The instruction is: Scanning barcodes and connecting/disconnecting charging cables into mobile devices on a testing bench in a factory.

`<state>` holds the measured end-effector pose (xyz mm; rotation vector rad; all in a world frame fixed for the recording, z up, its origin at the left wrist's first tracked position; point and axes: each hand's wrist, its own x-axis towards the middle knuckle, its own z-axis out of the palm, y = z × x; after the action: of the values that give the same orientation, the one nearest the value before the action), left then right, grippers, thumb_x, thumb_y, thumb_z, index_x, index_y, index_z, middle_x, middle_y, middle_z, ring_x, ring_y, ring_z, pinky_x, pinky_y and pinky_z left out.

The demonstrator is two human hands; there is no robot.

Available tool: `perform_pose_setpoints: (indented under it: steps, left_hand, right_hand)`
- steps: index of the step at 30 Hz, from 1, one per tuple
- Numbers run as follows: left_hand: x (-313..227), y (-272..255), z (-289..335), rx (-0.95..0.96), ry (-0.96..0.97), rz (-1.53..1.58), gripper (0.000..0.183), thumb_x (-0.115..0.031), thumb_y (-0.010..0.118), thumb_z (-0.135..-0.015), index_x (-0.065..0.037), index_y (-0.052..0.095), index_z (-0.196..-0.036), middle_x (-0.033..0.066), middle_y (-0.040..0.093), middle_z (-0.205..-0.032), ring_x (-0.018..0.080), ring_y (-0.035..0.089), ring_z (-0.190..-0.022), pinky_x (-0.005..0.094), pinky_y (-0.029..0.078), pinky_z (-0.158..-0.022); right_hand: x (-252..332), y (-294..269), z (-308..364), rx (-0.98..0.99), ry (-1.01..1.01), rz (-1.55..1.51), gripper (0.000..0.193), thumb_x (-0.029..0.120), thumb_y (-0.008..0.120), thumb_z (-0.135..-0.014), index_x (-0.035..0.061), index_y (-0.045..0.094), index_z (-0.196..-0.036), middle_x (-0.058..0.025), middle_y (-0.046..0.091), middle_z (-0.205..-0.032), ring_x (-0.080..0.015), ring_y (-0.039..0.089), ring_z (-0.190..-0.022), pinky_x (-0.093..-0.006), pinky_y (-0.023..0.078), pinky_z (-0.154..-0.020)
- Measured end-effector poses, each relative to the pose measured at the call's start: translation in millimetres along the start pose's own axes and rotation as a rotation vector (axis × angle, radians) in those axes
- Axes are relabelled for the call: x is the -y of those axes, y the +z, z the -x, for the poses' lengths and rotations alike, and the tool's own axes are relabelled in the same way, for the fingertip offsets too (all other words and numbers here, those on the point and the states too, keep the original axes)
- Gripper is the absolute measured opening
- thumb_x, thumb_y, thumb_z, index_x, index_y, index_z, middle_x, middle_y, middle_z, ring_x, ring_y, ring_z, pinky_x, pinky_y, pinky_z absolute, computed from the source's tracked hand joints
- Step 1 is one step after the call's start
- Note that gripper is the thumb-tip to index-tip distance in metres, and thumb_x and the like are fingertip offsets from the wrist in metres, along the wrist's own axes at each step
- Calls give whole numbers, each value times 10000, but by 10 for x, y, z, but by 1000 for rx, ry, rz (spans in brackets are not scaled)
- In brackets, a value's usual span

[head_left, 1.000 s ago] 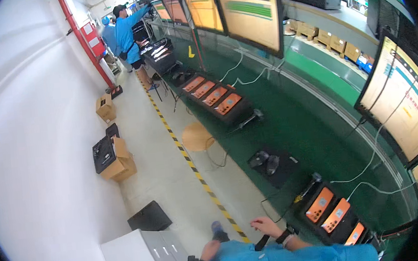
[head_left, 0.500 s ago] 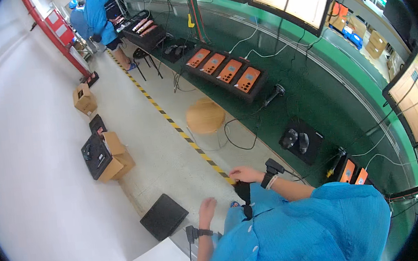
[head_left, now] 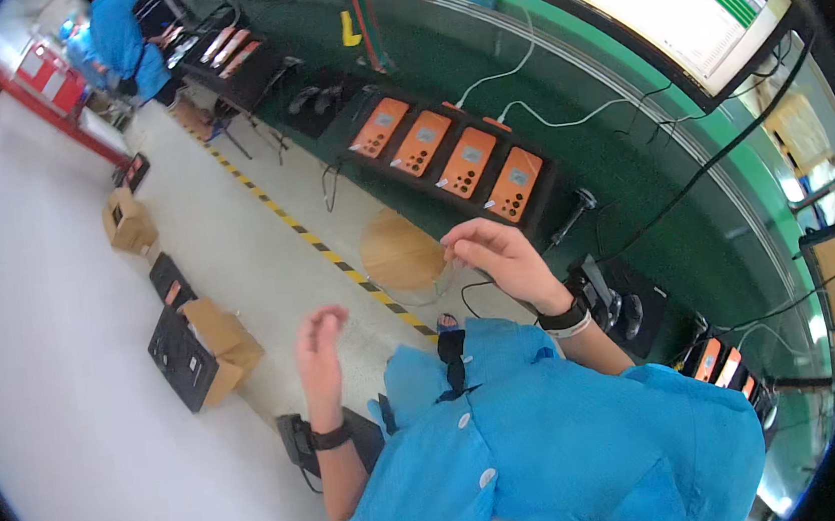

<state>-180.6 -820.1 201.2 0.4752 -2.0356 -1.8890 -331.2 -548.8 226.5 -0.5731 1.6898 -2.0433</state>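
Observation:
My left hand (head_left: 320,362) is raised over the floor at the lower left, its fingers loosely bent and holding nothing visible. My right hand (head_left: 506,262) hangs in the air beside the wooden stool seat (head_left: 399,249), close to the bench edge. Its fingers are loosely curved and apart from the thumb, and nothing shows in them. Beyond the right hand, several orange phone-shaped items (head_left: 469,163) lie side by side in a black tray (head_left: 543,210) on the green bench. Each wrist wears a dark band; a black device sits at the left one.
A handheld scanner (head_left: 574,215) and dark mice (head_left: 630,314) are on the bench at right, under a large monitor (head_left: 660,11). Cardboard boxes (head_left: 220,345) line the white wall at left. Striped tape (head_left: 277,207) runs along the floor. Another person (head_left: 125,42) stands far left.
Both hands have risen, and the right has moved forward toward the stool. The tray and bench appear nearer, and the monitor larger, as my view has moved forward.

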Motion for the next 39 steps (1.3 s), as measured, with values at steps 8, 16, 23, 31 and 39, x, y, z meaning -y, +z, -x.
perform_pose_setpoints:
  steps: [8,16,23,31,39]
  left_hand:
    - [317,640,-1696,518,-67,-76,209,-169,563,-1006,-15,621,-1135,59,662,-1052,145,602,-1014,293,457,-939]
    - [1267,890,-3083,832,-58,-289,267,-205,597,-956,0,643,-1121,134,682,-1066,234,645,-1020,341,492,-907]
    - [1656,1103,-3874,893,151,-481,202,-169,604,-910,-3,655,-1012,158,619,-940,312,630,-870,410,506,-802]
    - [1590,1168,-3830,941,102,-528,172,-179,613,-924,-11,616,-963,135,528,-926,289,569,-871,399,471,-813]
    - [1564,1270,-3689,796,71,-628,175,-183,606,-935,-10,610,-959,131,502,-938,263,565,-841,376,478,-762]
  right_hand:
    - [-403,-357,-176,-374,194,137,262,165,577,-990,-29,630,-1158,-51,673,-1006,-115,609,-925,-268,501,-830]
    - [-868,-484,-633,-718,330,249,246,174,609,-959,-25,668,-1091,-58,693,-898,-128,637,-833,-286,520,-760]
    - [-1140,-566,-1152,-818,596,466,327,279,565,-989,-3,668,-1119,-44,697,-889,-126,645,-825,-290,527,-740]
    - [-1469,-1617,-1704,-1177,353,819,342,331,616,-936,0,678,-995,-201,683,-857,-367,670,-805,-443,513,-727]
    - [-1716,-2661,-2430,-1058,467,1082,374,379,668,-867,20,731,-950,-180,717,-867,-352,685,-836,-447,534,-768]
